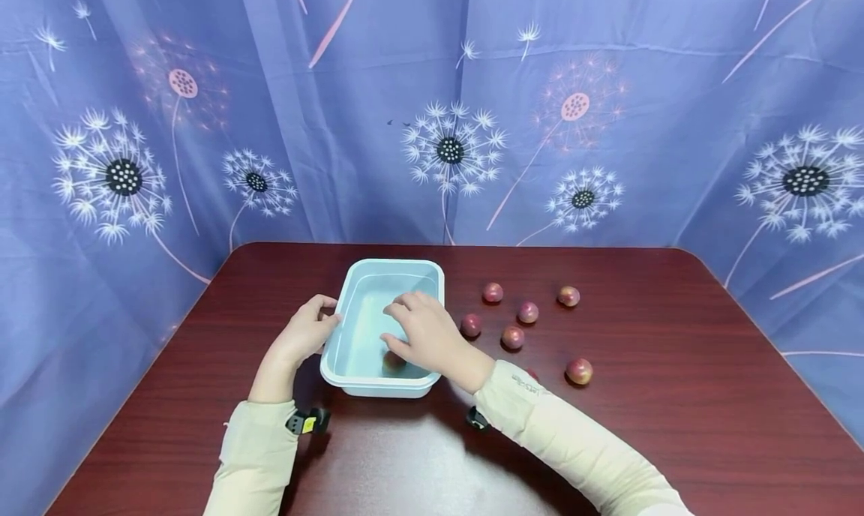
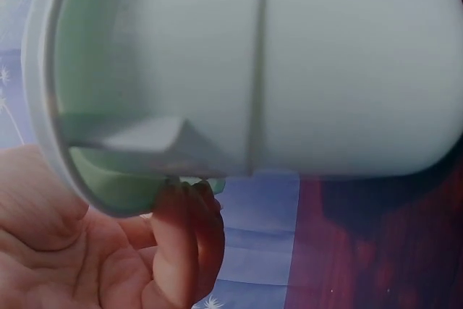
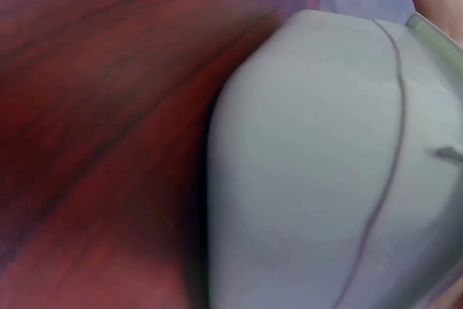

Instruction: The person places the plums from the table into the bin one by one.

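l-hand (image 1: 304, 330) holds 1 tub (image 1: 379, 388); 1 fruit (image 1: 394, 361) in, 7 fruits (image 1: 512, 338) on tbl (image 1: 675, 426)

Long, pale cream sleeves (image 1: 246, 471).
Beside the left cuff (image 1: 263, 416): black device (image 1: 295, 423), yellow label (image 1: 309, 425); opposite it: right sleeve (image 1: 583, 448), dark lettering (image 1: 525, 385).

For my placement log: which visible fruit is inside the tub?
The fruit at the near end of the tub, by the right hand; other visible fruits lie on the table.

Your left hand (image 1: 302, 333) grips; your right hand (image 1: 429, 334) hovers relaxed.
Your left forearm (image 1: 258, 448) points forward, fingers bent; your right forearm (image 1: 574, 445) slants inward, thumb apart from the fingers.
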